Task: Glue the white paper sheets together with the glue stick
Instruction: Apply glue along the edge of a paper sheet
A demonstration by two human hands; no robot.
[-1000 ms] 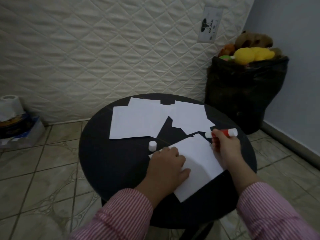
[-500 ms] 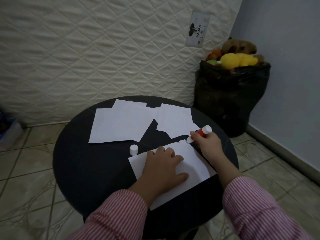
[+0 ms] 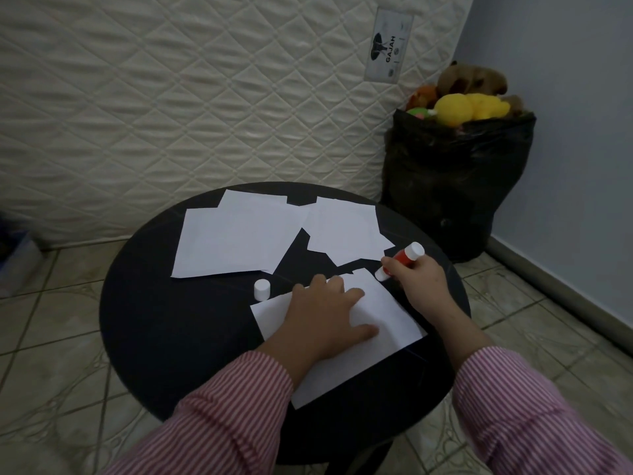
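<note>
A white paper sheet (image 3: 387,313) lies near the front of the round black table (image 3: 164,323). My left hand (image 3: 325,313) lies flat on it, fingers spread, pressing it down. My right hand (image 3: 414,279) grips the red glue stick (image 3: 400,258), tilted with its white tip down at the sheet's far right corner. The glue stick's white cap (image 3: 262,289) stands on the table left of the sheet. More white sheets lie overlapping at the back, one group at the left (image 3: 236,238), another at the right (image 3: 346,231).
A quilted mattress (image 3: 205,97) leans upright behind the table. A black bag (image 3: 455,186) full of soft toys stands at the back right by the grey wall. Tiled floor surrounds the table; a box edge (image 3: 17,255) shows at far left.
The glue stick has tipped from lying level above the sheet to pointing down at its far right corner. The view has shifted to the right. My left hand stays pressed on the sheet.
</note>
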